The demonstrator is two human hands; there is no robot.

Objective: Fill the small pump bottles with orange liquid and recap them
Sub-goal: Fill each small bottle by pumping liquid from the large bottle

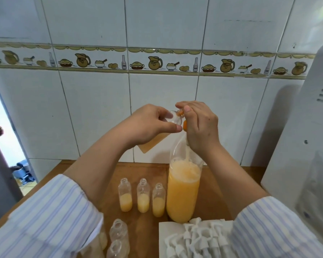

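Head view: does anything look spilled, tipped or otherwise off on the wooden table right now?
No spill shows on the wooden table. The three partly filled small clear bottles stand upright, uncapped. The orange liquid in the tall clear plastic bottle is foamy on top. The white pump caps lie loose on a white sheet.

White appliance [306, 146] at right; tiled wall [101, 108] behind wooden table [151, 175].

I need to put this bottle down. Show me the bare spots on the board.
Bare wood shows left of the three part-filled bottles, up to the left forearm, and behind them toward the wall. Crowded: the big orange bottle stands close on their right, pump caps on the white paper in front, empty bottles front left.
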